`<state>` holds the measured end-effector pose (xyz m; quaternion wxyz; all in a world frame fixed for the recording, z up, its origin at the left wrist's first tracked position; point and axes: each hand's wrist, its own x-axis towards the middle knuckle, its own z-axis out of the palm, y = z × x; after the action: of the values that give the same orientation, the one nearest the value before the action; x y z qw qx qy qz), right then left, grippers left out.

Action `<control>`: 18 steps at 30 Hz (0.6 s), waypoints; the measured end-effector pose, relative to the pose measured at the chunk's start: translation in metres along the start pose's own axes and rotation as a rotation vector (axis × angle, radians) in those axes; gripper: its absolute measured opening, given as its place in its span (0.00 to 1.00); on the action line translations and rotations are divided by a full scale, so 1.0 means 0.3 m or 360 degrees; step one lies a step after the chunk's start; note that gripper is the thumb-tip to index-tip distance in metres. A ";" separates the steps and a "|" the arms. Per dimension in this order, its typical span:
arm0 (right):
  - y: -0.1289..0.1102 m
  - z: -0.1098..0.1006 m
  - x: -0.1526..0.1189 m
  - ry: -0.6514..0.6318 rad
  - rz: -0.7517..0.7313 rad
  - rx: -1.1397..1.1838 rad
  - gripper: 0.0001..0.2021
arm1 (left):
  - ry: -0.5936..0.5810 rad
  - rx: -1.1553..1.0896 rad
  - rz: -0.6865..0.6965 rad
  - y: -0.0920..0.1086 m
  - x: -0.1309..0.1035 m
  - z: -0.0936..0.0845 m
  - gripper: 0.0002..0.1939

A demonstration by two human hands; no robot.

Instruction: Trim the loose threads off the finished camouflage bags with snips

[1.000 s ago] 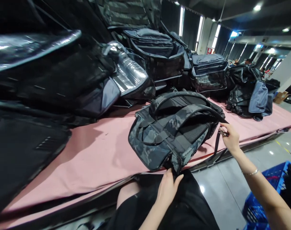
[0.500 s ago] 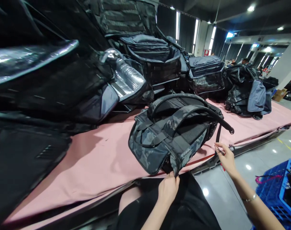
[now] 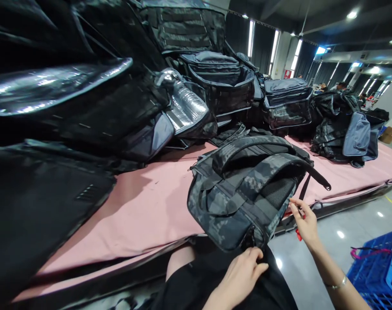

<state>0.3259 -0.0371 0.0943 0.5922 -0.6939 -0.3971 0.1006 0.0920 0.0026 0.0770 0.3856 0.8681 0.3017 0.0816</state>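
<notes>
A dark grey camouflage backpack [image 3: 228, 219] lies with its padded shoulder straps upward, its near end over the table edge by my lap. At that near end, the curled fingers of my left hand [image 3: 243, 269] grip the edge, close to a dark opening; the fingertips are partly hidden. Beside the bag's right side is my right hand [image 3: 305, 221], thumb and forefinger pinched at the bag's edge. Within its palm sits a small red-handled tool [image 3: 298, 234], mostly covered by the fingers. A loose strap end [image 3: 322, 181] sticks out above that hand.
The table has a pink cover [image 3: 144, 206]. Black bags, some with silver lining [image 3: 191, 107], are piled along its back and left. Another backpack [image 3: 334, 129] stands at the far right. A blue crate [image 3: 370, 267] is on the floor at right.
The backpack has shifted slightly right and toward me in view. My left hand has changed its hold at the near end; my right hand has come in against the bag's side.
</notes>
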 end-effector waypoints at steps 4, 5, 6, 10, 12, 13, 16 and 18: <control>-0.001 0.010 -0.017 0.0016 -0.0007 0.0037 0.15 | 0.0182 -0.0368 0.0083 0.038 -0.040 -0.090 0.13; -0.004 0.015 -0.022 0.0022 -0.0002 0.0044 0.15 | 0.0232 -0.0378 0.0063 0.030 -0.041 -0.096 0.15; -0.007 0.022 -0.028 0.0030 -0.0002 0.0049 0.15 | 0.0269 -0.0358 0.0042 0.018 -0.037 -0.091 0.16; -0.021 0.064 -0.049 0.0078 -0.0058 0.0040 0.14 | 0.0413 0.0006 -0.0030 -0.060 0.009 0.030 0.22; -0.025 0.091 -0.063 0.0088 -0.0086 0.0062 0.14 | 0.0463 0.0305 -0.0105 -0.098 0.037 0.109 0.28; -0.027 0.106 -0.073 0.0078 -0.0090 0.0085 0.16 | 0.0460 0.0455 -0.0149 -0.114 0.051 0.142 0.29; -0.034 0.154 -0.110 0.0029 -0.0073 0.0130 0.21 | 0.0464 0.0830 -0.0244 -0.157 0.088 0.202 0.30; -0.039 0.185 -0.132 0.0009 -0.0085 0.0136 0.25 | 0.0486 0.0952 -0.0263 -0.188 0.108 0.214 0.29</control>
<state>0.2607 -0.0227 0.0763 0.6248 -0.6574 -0.4093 0.0996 0.1162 0.0111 -0.0109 0.0696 0.8932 0.4357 0.0871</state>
